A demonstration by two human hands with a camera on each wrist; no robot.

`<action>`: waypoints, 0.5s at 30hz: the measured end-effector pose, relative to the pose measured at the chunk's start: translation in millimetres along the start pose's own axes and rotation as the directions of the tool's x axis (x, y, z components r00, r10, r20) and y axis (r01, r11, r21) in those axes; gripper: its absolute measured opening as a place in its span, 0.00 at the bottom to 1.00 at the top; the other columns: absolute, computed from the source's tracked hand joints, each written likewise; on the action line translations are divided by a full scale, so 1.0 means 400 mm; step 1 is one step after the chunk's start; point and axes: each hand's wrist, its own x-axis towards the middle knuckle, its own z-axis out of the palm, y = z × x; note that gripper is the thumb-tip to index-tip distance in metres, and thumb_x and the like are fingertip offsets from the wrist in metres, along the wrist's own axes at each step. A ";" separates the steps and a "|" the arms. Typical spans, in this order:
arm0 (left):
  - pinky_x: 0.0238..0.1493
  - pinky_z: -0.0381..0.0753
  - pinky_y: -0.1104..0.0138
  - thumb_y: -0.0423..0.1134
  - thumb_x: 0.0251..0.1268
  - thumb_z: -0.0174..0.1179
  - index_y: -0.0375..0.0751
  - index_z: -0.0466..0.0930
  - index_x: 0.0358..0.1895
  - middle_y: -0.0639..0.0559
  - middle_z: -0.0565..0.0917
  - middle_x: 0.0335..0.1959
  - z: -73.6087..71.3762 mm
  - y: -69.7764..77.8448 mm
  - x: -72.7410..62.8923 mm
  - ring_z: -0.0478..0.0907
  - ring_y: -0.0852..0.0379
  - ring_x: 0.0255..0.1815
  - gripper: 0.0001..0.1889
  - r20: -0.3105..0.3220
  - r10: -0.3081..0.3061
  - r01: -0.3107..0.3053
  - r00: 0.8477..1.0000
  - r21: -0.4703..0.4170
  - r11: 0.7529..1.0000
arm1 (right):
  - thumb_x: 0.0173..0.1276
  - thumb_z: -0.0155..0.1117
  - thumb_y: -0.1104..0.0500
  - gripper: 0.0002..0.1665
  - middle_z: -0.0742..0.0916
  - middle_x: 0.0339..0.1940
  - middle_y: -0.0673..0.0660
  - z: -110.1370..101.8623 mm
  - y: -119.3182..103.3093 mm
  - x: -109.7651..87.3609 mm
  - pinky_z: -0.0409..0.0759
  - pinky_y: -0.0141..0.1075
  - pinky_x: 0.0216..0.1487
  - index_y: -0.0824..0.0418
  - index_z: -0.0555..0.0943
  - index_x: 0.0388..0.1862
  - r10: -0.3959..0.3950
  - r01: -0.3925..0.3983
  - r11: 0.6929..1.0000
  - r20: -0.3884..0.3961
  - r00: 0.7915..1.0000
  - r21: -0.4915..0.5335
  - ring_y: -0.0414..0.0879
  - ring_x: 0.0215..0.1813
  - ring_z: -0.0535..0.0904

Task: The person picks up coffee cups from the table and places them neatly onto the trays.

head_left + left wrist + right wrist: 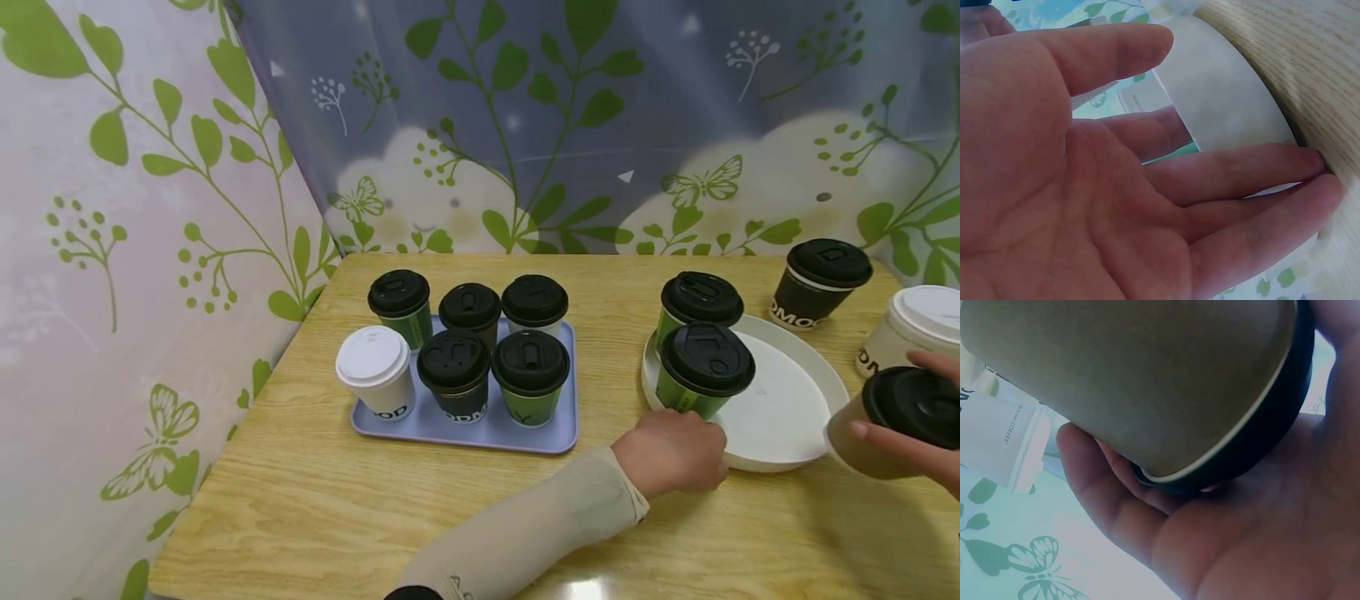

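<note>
My left hand (672,452) is at the near left rim of a round white tray (780,446); in the left wrist view, the thumb and a finger lie on either side of its wall (1225,87). Two green cups with black lids, one in front (705,367) and one behind (693,300), stand on the tray's left side. My right hand (926,450), partly out of the head view, grips a brown paper cup (1141,375) around its black lid. That cup is tilted, held at the tray's right edge and above the table.
A lilac rectangular tray (457,435) on the left carries several lidded cups, including a white one (378,375). Behind the round tray stands a black cup (817,287). A white-lidded cup (892,337) stands right of it. Patterned cloth walls border the wooden table (300,500).
</note>
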 end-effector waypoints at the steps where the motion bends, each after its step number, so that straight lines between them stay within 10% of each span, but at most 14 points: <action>1: 0.30 0.76 0.66 0.53 0.78 0.55 0.60 0.83 0.39 0.63 0.83 0.32 0.000 0.000 0.000 0.74 0.64 0.27 0.10 -0.004 0.000 0.000 1.000 0.002 1.000 | 0.62 0.79 0.47 0.63 0.54 0.80 0.78 0.000 -0.002 0.001 0.46 0.71 0.75 0.64 0.51 0.84 0.000 0.000 1.000 0.004 1.000 0.002 0.77 0.79 0.47; 15: 0.29 0.76 0.66 0.52 0.77 0.55 0.59 0.82 0.36 0.63 0.82 0.31 0.003 -0.001 -0.001 0.73 0.65 0.26 0.10 -0.024 0.008 -0.008 1.000 0.016 1.000 | 0.60 0.79 0.50 0.60 0.61 0.76 0.81 0.019 0.001 0.021 0.48 0.67 0.76 0.66 0.56 0.83 -0.101 0.102 0.994 -0.049 0.994 0.033 0.78 0.77 0.53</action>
